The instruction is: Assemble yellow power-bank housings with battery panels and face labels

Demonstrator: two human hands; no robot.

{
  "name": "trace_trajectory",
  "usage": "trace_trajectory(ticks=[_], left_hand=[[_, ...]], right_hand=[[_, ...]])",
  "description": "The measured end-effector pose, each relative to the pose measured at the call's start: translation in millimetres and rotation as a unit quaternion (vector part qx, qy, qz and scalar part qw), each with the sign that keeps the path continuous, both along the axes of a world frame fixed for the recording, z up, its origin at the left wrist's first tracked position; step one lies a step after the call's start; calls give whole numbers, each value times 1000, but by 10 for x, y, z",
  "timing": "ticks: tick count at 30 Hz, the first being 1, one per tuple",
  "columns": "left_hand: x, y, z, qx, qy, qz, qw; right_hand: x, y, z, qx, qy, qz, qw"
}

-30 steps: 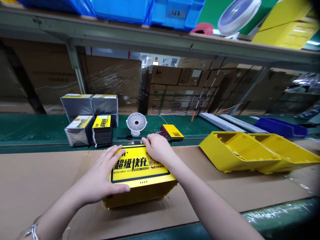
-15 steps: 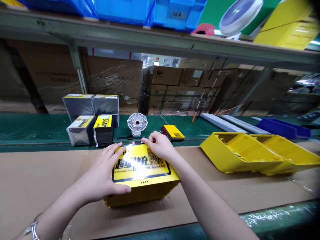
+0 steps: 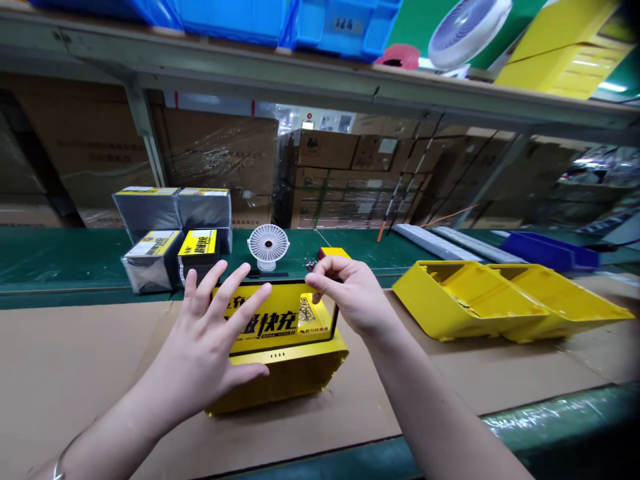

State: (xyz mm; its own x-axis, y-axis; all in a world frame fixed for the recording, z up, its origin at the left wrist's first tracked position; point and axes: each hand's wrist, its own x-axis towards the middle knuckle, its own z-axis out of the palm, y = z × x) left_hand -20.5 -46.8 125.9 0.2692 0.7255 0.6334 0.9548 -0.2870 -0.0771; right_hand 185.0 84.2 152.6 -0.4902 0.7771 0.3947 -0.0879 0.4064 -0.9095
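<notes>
A yellow plastic casing (image 3: 295, 377) sits on the cardboard in front of me. Above its top face a black-bordered yellow label panel (image 3: 275, 323) with large black characters and a QR code stands tilted up, its lower edge near the casing's front. My right hand (image 3: 353, 293) pinches this panel around its upper right part, thumb and index finger together. Spread fingers of my left hand (image 3: 207, 340) are over the panel's left end and hide part of it; whether they touch it I cannot tell.
Two more yellow casings (image 3: 470, 310) lie open-side up at right, before a blue bin (image 3: 550, 250). A small white fan (image 3: 269, 247) and a yellow-topped stack (image 3: 335, 253) stand behind. Wrapped label stacks (image 3: 153, 263) are at left. A shelf beam (image 3: 320, 93) crosses overhead.
The label panel, flat on the casing before, has tipped upward, with my right hand pinching it. My left hand's fingers have lifted and spread. The view has shifted slightly.
</notes>
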Motion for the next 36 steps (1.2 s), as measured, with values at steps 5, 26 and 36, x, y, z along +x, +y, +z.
trace_trajectory(ticks=[5, 26, 36], left_hand=[[38, 45, -67, 64, -16, -21, 998], [-93, 137, 38, -267, -190, 4, 945], [-46, 252, -92, -289, -277, -5, 917]], right_hand=[[5, -196, 30, 4, 71, -31, 997], [418, -221, -249, 188, -311, -78, 928], [642, -169, -554, 129, -317, -22, 940]])
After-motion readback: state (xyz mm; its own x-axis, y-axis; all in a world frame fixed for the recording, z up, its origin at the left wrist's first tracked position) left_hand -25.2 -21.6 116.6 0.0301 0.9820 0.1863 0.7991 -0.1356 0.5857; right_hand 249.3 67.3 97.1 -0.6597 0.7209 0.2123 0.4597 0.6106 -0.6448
